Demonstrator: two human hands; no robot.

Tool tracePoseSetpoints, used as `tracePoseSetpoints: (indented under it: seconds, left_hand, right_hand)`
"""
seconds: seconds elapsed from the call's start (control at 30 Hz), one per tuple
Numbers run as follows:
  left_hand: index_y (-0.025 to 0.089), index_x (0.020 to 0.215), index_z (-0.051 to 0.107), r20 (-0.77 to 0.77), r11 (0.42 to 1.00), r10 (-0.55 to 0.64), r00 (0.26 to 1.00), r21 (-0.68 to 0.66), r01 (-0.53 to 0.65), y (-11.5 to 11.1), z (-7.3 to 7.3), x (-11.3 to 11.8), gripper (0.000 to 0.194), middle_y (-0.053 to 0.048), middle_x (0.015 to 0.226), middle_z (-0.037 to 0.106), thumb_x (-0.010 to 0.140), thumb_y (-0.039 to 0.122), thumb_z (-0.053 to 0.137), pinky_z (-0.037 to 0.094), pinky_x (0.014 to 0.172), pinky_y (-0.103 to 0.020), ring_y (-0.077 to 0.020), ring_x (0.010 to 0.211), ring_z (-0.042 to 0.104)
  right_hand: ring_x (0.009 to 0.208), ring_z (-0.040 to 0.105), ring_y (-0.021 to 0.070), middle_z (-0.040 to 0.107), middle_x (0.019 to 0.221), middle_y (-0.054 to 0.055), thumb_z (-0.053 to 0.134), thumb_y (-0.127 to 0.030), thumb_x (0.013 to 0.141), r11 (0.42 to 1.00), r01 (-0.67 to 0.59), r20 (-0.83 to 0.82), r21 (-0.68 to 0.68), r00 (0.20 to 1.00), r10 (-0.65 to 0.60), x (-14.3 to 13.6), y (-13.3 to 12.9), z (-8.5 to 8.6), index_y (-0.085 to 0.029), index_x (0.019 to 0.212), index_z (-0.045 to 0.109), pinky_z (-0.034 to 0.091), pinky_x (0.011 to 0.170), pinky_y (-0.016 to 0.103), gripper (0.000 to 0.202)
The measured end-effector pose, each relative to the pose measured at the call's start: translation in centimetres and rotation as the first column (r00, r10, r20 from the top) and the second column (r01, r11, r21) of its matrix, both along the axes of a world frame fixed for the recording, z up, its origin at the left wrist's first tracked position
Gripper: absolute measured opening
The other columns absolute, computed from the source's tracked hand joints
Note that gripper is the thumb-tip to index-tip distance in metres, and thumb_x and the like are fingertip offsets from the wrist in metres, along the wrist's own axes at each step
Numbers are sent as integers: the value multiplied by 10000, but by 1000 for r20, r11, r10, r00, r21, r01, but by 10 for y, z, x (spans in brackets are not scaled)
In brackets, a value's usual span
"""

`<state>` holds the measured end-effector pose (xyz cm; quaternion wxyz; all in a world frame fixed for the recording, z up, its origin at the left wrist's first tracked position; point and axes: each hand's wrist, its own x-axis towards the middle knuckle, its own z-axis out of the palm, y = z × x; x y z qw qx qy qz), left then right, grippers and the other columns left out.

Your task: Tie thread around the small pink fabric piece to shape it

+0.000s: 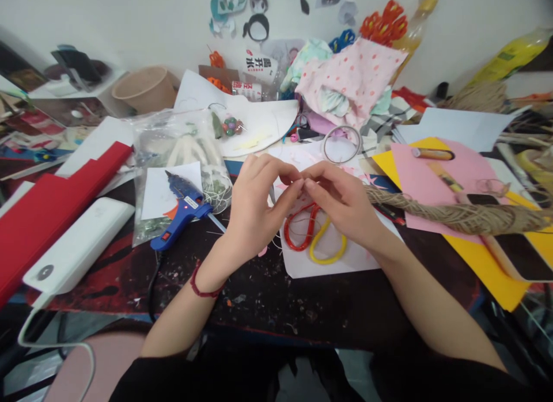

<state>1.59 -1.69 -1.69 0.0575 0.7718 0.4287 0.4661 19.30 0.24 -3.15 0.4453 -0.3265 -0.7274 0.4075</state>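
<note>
My left hand (261, 203) and my right hand (339, 197) meet at the fingertips above a white sheet of paper (302, 266). Both are closed in a pinch; whatever lies between the fingertips is too small to make out. Under my right hand lies a pair of scissors (327, 249) with one red and one yellow handle loop, its blades hidden. A thin pale string (276, 239) hangs beside my left hand. Left of that hand, a blue hot glue gun (181, 215) with a glue stick in its back rests on a small white paper (152, 189).
A clear plastic bag (140, 217) and a white power bank (82, 243) lie to the left, near red card (56, 212). On the right are a twine bundle (458, 213), pink paper (421, 186) and a phone (525, 255). Behind stand a metal ring (359, 144) and spotted cloth (352, 74).
</note>
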Motion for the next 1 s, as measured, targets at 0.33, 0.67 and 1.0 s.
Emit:
tracePoseSetpoints:
  seconds: [0.33, 0.67, 1.0]
  left_hand:
    - [254, 971, 625, -219, 932, 143, 965, 357, -57, 3, -12, -2, 28, -35, 900, 699, 954, 253, 602, 384, 735, -399, -204, 803, 578]
    - [326, 944, 717, -221, 888, 119, 968, 461, -4, 2, -9, -9, 101, 16, 841, 733, 881, 247, 714, 390, 704, -393, -192, 751, 594]
    - [210, 801, 711, 309, 925, -100, 946, -321, 203, 6, 3, -10, 103, 16, 769, 708, 873, 279, 737, 426, 634, -286, -109, 668, 534]
  right_hand:
    - [786, 629, 106, 641, 837, -15, 594, -349, 972, 997, 4, -69, -76, 998, -9, 0, -1, 4, -228, 893, 643, 536, 744, 244, 153]
    - [809, 611, 103, 633, 851, -14, 590, -361, 973, 998, 38, -65, -43, 997, -41, 1, 1, 1, -215, 881, 641, 508, 754, 242, 180]
    - [815, 564, 104, 605, 872, -15, 563, -333, 990, 999, -18, -19, 38, 1000, 19, 2, -2, 2, -216, 922, 640, 445, 747, 264, 156]
